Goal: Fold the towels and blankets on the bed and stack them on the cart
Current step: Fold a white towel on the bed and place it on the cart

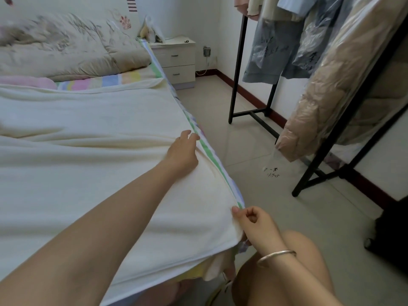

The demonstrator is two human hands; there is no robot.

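My left hand (184, 151), arm outstretched, lies on the blanket (88, 140) at the bed (130, 77) edge; whether it grips, I cannot tell. My right hand (254, 224) pinches the near corner. Open floor (254, 151) to their right.

Your left hand (182, 151) and right hand (254, 224) are both bare. Your left forearm (110, 217) is bare along the whole length that shows, down to the picture's lower edge. On your right wrist you wear one thin, silver-coloured bangle (276, 257), a plain smooth metal ring that catches the light along its upper rim. Your right forearm (309, 283) behind it is bare as well, and so is the knee (309, 246) just beside it.
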